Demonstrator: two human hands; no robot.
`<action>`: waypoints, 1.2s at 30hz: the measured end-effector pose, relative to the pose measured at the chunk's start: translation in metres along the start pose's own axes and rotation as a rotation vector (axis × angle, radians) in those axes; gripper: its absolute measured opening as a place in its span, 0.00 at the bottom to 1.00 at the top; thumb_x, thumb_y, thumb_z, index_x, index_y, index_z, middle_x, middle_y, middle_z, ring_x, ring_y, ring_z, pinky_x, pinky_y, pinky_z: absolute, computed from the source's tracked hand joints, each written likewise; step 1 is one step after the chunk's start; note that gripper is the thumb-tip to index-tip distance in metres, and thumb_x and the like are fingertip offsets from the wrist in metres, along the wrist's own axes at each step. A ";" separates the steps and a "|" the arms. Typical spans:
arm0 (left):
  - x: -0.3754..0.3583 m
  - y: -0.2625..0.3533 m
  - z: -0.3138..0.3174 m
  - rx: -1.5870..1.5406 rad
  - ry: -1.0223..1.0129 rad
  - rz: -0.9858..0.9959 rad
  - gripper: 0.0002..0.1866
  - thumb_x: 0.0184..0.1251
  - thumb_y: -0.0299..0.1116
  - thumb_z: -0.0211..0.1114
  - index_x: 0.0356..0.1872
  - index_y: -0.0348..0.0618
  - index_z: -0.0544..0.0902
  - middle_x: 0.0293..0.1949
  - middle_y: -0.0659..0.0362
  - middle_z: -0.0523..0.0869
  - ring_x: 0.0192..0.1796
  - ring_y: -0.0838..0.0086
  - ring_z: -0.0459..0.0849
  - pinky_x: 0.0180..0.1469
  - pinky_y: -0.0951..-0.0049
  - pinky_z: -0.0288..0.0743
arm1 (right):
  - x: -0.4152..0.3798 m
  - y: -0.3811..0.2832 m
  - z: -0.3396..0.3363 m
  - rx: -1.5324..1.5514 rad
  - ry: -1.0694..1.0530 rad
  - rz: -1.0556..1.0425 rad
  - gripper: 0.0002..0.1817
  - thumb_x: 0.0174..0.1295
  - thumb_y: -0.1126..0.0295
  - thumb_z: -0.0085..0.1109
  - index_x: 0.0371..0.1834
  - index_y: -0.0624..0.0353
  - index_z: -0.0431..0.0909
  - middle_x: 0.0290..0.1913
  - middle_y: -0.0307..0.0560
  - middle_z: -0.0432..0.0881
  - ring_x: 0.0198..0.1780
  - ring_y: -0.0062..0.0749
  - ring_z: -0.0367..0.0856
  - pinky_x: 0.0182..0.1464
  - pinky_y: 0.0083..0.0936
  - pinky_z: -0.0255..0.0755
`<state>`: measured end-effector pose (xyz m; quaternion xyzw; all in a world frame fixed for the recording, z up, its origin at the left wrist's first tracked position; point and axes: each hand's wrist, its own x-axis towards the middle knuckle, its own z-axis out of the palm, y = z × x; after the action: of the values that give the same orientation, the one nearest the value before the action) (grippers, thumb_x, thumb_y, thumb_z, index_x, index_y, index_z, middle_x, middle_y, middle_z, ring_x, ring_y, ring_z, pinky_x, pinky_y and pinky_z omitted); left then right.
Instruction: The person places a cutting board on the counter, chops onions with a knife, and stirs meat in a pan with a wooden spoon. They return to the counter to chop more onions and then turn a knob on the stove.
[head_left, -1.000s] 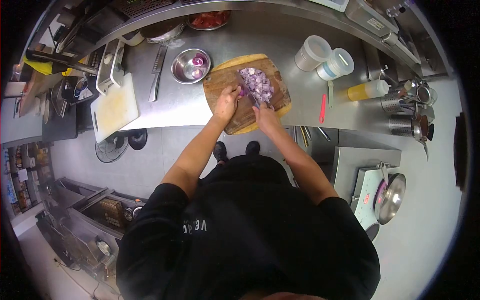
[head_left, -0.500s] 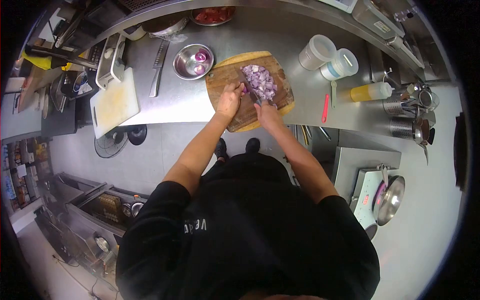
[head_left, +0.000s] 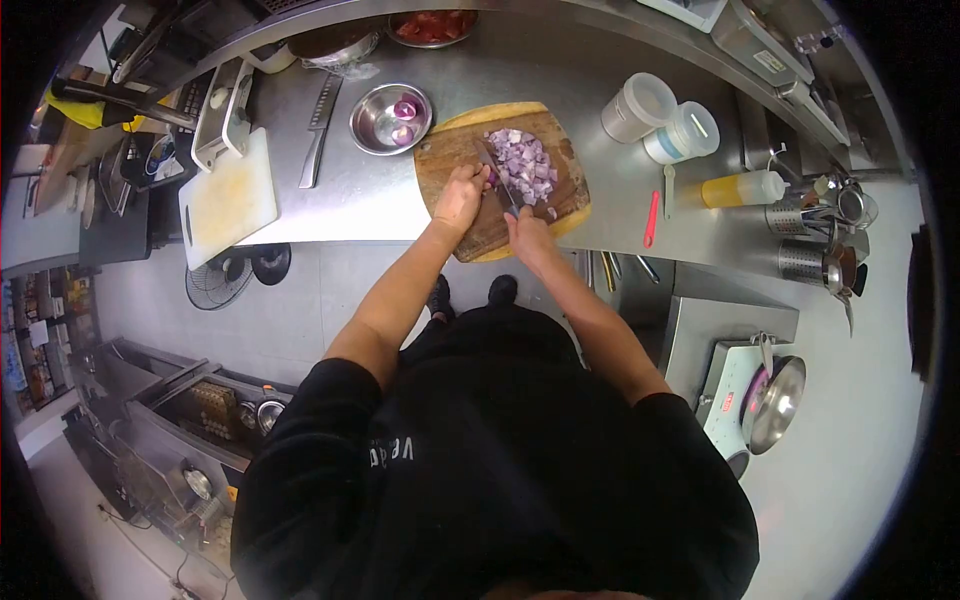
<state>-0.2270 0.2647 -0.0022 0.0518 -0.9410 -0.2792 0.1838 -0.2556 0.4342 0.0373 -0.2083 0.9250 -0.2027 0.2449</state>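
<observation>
A wooden cutting board [head_left: 450, 150] lies on the steel counter in front of me. My right hand [head_left: 528, 232] is closed round the handle of a kitchen knife [head_left: 502, 178], its blade slanting up and left across the board. On the board's left part, my left hand [head_left: 461, 197] has its fingers curled on a piece of red onion [head_left: 490, 176], mostly hidden by them, right beside the blade. A pile of diced red onion [head_left: 525, 162] lies just right of the knife. Beyond the board's left edge, a steel bowl [head_left: 366, 128] holds two peeled red onion pieces [head_left: 404, 109].
A second knife [head_left: 317, 135] and a white cutting board [head_left: 230, 200] lie to the left. Two lidded tubs [head_left: 640, 108], a red-handled tool [head_left: 652, 219] and a yellow squeeze bottle [head_left: 742, 188] are at right. A shelf edge [head_left: 560, 20] runs along the back.
My right hand has moved slightly left with the knife, and more of the blade shows beside the diced onion. My left hand stays on the onion piece.
</observation>
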 end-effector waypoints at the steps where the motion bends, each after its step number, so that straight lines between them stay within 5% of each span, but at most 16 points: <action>1: 0.002 -0.001 -0.002 0.012 -0.017 -0.014 0.13 0.67 0.31 0.55 0.46 0.39 0.83 0.48 0.49 0.81 0.49 0.55 0.78 0.52 0.63 0.75 | 0.005 -0.001 0.003 -0.009 -0.004 0.018 0.23 0.71 0.53 0.41 0.43 0.69 0.68 0.34 0.70 0.81 0.40 0.66 0.80 0.45 0.54 0.72; 7: -0.003 0.000 0.000 0.003 0.132 0.052 0.12 0.60 0.25 0.60 0.45 0.39 0.84 0.46 0.48 0.83 0.47 0.53 0.80 0.50 0.61 0.76 | -0.004 0.007 -0.017 -0.047 0.061 -0.059 0.23 0.71 0.53 0.40 0.43 0.68 0.69 0.34 0.69 0.81 0.40 0.65 0.80 0.44 0.53 0.72; 20: -0.006 -0.004 0.001 0.020 0.039 0.050 0.15 0.63 0.27 0.55 0.49 0.37 0.81 0.49 0.49 0.81 0.50 0.56 0.78 0.53 0.64 0.74 | -0.004 0.002 0.001 -0.028 -0.018 -0.020 0.23 0.71 0.53 0.40 0.43 0.67 0.68 0.35 0.71 0.80 0.40 0.66 0.80 0.44 0.54 0.73; 26: -0.002 -0.003 -0.002 0.006 0.118 0.083 0.13 0.61 0.26 0.59 0.46 0.38 0.83 0.46 0.49 0.83 0.47 0.55 0.79 0.50 0.63 0.76 | 0.003 0.007 0.002 0.046 0.074 -0.065 0.22 0.71 0.55 0.44 0.38 0.69 0.69 0.29 0.72 0.79 0.35 0.69 0.78 0.40 0.54 0.72; 31: 0.016 0.019 -0.013 0.126 -0.126 -0.033 0.14 0.59 0.27 0.61 0.46 0.38 0.83 0.48 0.48 0.81 0.51 0.54 0.77 0.52 0.61 0.74 | -0.005 0.015 -0.012 -0.016 0.127 -0.070 0.24 0.71 0.52 0.41 0.41 0.67 0.69 0.32 0.69 0.81 0.39 0.64 0.80 0.42 0.52 0.73; 35: 0.017 0.007 -0.008 0.074 -0.108 -0.042 0.13 0.58 0.27 0.62 0.44 0.37 0.83 0.46 0.48 0.82 0.49 0.53 0.78 0.52 0.59 0.74 | -0.007 0.019 -0.010 -0.041 0.082 -0.057 0.24 0.71 0.52 0.41 0.40 0.67 0.70 0.31 0.68 0.81 0.39 0.63 0.80 0.42 0.52 0.73; 36: 0.016 0.006 -0.010 0.054 -0.101 -0.023 0.13 0.57 0.27 0.62 0.44 0.36 0.83 0.44 0.47 0.83 0.48 0.52 0.79 0.51 0.59 0.74 | -0.008 0.018 -0.009 -0.009 0.077 -0.055 0.24 0.71 0.53 0.41 0.39 0.68 0.69 0.28 0.68 0.80 0.31 0.63 0.80 0.36 0.52 0.73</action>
<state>-0.2378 0.2613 0.0135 0.0536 -0.9556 -0.2583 0.1314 -0.2599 0.4556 0.0390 -0.2268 0.9285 -0.2129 0.2027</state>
